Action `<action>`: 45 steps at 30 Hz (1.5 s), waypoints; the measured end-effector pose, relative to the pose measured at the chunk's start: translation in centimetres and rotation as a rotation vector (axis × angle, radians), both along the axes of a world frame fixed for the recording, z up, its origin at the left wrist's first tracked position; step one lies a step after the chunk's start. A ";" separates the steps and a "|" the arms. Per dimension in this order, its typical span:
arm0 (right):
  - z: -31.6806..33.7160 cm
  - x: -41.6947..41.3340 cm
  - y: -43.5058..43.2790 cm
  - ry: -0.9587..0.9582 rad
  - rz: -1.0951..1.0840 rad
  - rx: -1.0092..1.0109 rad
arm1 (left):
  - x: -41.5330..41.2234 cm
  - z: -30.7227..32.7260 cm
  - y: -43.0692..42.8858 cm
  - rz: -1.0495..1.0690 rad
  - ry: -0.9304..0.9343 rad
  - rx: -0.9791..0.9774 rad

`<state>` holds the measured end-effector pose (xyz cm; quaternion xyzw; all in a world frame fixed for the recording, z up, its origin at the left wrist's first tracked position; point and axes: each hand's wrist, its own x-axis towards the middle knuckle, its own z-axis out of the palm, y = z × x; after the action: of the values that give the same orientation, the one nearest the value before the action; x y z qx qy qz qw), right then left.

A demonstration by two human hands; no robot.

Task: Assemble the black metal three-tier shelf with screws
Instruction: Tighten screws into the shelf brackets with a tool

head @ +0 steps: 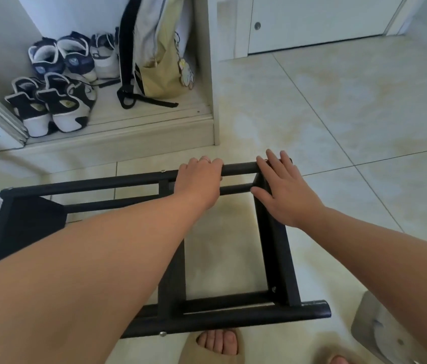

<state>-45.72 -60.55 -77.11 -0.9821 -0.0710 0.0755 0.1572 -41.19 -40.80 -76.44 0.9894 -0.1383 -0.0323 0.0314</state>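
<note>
Head view, looking down: the black metal shelf frame [275,258] lies on its side on the glossy cream tiled floor [338,114], directly under both hands. It is built of round matt tubes running side to side, joined by flat, angular cross bars. The left hand [199,179] is curled over the far round tube and grips it, knuckles up, with a thin ring [205,160] on one finger. Just to its right, the right hand [283,190] lies flat and released, fingers spread, pressing on the corner where a flat cross bar meets that same tube. Small silvery screw heads [163,171] sit on the tube just left of the left hand and at other joints of the frame. Below the hands, nearer the person, a foot in a pale soft slipper [215,348] stands beside the near tube. Well beyond the left hand, an open pale-wood closet holds dark-and-white sneakers [57,82] and a yellow-and-white fabric backpack [159,48] with black straps.
</note>
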 end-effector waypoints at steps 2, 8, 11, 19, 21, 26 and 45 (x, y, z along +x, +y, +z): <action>-1.9 0.2 0.1 0.042 0.006 -0.007 | 0.4 -1.8 -0.1 0.025 0.025 0.012; -4.1 1.0 0.1 0.087 0.015 0.003 | 1.0 -4.2 -0.5 0.103 0.035 -0.018; -3.3 0.5 0.1 0.112 0.017 0.009 | 0.3 -3.8 -0.7 0.116 0.077 -0.017; 2.7 -6.7 -5.4 0.113 0.027 -0.068 | -6.4 0.6 -3.9 -0.057 0.159 -0.068; 4.1 -9.6 -7.8 0.137 0.018 -0.111 | -8.7 1.7 -6.0 -0.144 0.167 -0.060; 5.0 -17.9 -14.2 0.226 -0.088 -0.141 | -14.8 3.1 -12.5 -0.443 0.186 -0.057; -8.6 -26.6 -24.9 0.672 0.022 -0.617 | -23.9 -7.4 -22.2 -0.993 0.360 0.094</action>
<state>-72.29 -85.40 -85.69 -0.9031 -0.0009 0.4094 -0.1294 -65.12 -62.97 -83.87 0.7837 -0.5812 -0.2189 -0.0086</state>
